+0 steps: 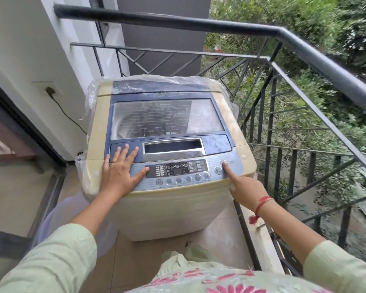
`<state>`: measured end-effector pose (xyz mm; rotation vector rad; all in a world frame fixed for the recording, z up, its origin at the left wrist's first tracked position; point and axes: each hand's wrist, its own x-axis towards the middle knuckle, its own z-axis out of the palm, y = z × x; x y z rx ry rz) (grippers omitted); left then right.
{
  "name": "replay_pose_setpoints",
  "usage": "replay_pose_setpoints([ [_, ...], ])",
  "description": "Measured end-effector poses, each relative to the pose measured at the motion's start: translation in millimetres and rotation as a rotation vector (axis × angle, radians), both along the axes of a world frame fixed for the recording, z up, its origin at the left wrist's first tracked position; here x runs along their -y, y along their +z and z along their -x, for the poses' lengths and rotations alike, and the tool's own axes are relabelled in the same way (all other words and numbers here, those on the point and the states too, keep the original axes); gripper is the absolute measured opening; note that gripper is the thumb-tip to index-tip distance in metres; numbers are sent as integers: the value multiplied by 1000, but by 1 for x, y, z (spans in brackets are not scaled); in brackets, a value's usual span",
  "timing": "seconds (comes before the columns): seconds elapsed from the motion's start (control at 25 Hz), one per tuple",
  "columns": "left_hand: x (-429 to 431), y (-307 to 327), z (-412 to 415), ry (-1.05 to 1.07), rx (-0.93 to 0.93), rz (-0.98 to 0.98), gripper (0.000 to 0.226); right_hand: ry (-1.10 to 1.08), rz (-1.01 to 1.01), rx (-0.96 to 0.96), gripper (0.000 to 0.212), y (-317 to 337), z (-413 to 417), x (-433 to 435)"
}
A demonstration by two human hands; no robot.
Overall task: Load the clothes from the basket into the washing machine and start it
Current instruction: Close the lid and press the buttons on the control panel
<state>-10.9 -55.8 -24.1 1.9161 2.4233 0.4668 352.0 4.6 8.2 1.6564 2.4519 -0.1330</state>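
A cream and blue top-loading washing machine (230,115) stands on the balcony with its glass lid (167,117) closed. Its control panel (178,171) faces me, and the display looks dark. My left hand (120,170) lies flat with fingers spread on the panel's left end and the lid's front edge. My right hand (244,187) points with the index finger, whose tip touches the round power button (222,162) at the panel's right; the other fingers are curled. No basket or clothes are in view.
A black metal railing (304,45) runs behind and along the right of the machine, with greenery beyond. A power cord (66,115) leads from a wall socket (50,90) on the left. A sliding door frame (25,127) is at the left. Clear plastic wrap (89,98) hangs around the machine.
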Motion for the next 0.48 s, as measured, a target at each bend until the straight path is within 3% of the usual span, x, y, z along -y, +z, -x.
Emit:
replay_pose_setpoints([
  [0.16,-1,0,-2,9,-11,-15,84,-52,72,-46,94,4,0,4],
  [0.36,-2,0,-3,16,-18,-15,85,44,-35,162,97,3,0,-4],
  [0.48,-1,1,-4,16,-11,-31,85,53,-5,159,100,4,-1,-6],
])
